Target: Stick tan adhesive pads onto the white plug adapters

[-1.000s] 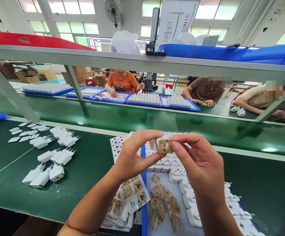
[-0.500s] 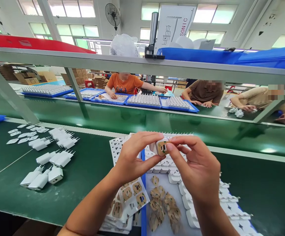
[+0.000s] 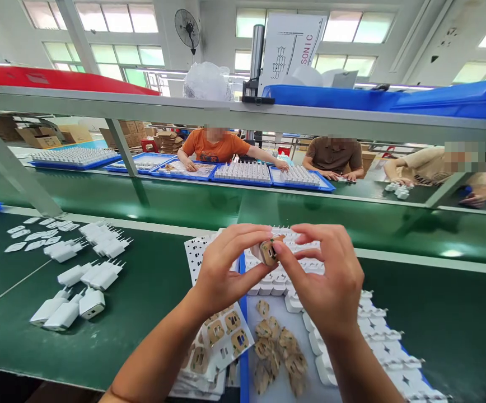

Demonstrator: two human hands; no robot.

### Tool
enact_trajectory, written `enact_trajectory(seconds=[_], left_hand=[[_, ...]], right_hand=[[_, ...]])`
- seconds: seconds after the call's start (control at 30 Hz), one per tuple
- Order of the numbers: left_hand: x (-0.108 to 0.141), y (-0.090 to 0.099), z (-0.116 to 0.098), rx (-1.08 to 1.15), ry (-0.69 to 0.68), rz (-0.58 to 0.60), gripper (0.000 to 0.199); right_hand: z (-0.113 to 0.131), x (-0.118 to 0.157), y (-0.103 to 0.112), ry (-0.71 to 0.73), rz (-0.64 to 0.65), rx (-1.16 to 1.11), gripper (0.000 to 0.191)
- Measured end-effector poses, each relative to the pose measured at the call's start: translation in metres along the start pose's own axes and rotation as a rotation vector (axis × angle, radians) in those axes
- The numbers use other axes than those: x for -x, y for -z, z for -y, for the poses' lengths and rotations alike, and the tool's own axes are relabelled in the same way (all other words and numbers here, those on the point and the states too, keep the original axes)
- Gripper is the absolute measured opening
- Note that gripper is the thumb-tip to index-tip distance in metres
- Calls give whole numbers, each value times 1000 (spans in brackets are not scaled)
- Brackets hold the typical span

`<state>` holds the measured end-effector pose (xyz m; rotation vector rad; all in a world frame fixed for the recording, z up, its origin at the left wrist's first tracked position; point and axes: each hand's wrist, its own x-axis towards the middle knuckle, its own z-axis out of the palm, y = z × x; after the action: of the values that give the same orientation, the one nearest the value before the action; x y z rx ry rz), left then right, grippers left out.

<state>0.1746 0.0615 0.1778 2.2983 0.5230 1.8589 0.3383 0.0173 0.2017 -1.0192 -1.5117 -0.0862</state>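
Note:
A white charger (image 3: 268,253) with a brown film on its port face is gripped between the thumb and fingers of my left hand (image 3: 228,266). The thumb of my right hand (image 3: 325,274) touches the film's edge, its index finger raised apart; the film lifts at the upper right. Below them, a blue-edged tray (image 3: 244,358) holds rows of white chargers and a pile of peeled brown films (image 3: 274,347). Sheets of brown stickers (image 3: 222,336) lie left of the tray, partly under my left forearm.
On the green table at left lie several white chargers (image 3: 62,313) and flat white pieces (image 3: 37,235). A metal shelf (image 3: 209,112) crosses above the green conveyor (image 3: 192,207). Beyond it, several people sit near blue trays (image 3: 243,173).
The brown film has lifted from the charger's face at its upper right corner. My right index finger has moved off the charger, and both hands have shifted slightly left in view.

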Motion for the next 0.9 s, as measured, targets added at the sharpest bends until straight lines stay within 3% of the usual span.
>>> enact_trajectory(seconds=[0.07, 0.17, 0.23, 0.47, 0.6, 0.9], left_hand=[[1, -1, 2, 38, 36, -26, 40], [4, -4, 4, 81, 62, -55, 38], [6, -7, 5, 92, 62, -81, 36], [8, -19, 7, 112, -32, -120, 39], [6, -20, 4, 69, -88, -115, 40], [1, -22, 5, 13, -198, -162, 39]], right_hand=[[-3, -2, 0, -105, 69, -84, 20], [-5, -2, -3, -238, 315, -346, 32], [-4, 1, -8, -284, 384, -466, 39], [-2, 9, -23, -327, 165, -694, 13], [-3, 10, -22, -353, 158, -801, 12], [-11, 9, -22, -378, 123, -812, 5]])
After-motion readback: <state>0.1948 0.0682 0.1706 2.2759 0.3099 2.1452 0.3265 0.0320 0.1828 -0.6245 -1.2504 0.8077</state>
